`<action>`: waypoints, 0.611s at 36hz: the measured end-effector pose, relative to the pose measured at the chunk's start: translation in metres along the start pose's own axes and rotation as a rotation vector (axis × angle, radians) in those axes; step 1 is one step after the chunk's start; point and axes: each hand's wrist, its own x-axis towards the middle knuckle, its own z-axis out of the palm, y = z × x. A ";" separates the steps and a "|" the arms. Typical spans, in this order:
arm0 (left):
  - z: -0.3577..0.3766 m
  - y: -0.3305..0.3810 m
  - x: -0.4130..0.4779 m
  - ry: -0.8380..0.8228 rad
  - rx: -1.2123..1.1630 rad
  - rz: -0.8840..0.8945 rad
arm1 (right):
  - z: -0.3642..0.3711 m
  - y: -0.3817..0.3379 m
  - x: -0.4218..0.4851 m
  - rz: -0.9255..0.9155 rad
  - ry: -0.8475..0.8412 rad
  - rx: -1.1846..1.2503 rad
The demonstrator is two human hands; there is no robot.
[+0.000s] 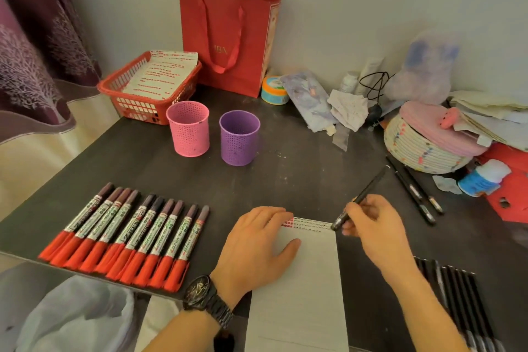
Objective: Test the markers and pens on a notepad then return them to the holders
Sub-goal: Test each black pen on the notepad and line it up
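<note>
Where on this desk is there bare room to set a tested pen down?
Bare desktop lies between the pink holder, the red marker row and the notepad, and right of the purple holder up to the woven basket. The back right corner is crowded.

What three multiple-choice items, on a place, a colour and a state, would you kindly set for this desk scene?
1. The left hand rests on: A the notepad; B a keyboard; C a plate.
2. The holder nearer the red basket is: A purple; B pink; C green.
3. The right hand: A lies flat; B grips a black pen; C hangs empty.
Key: 1 A, palm and fingers lie on the page; 2 B, its mesh is pink; 3 B, fingers curl round the pen's barrel.
</note>
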 end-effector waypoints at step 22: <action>0.003 0.006 0.000 0.153 0.172 0.289 | 0.042 0.013 -0.067 -0.143 -0.225 0.315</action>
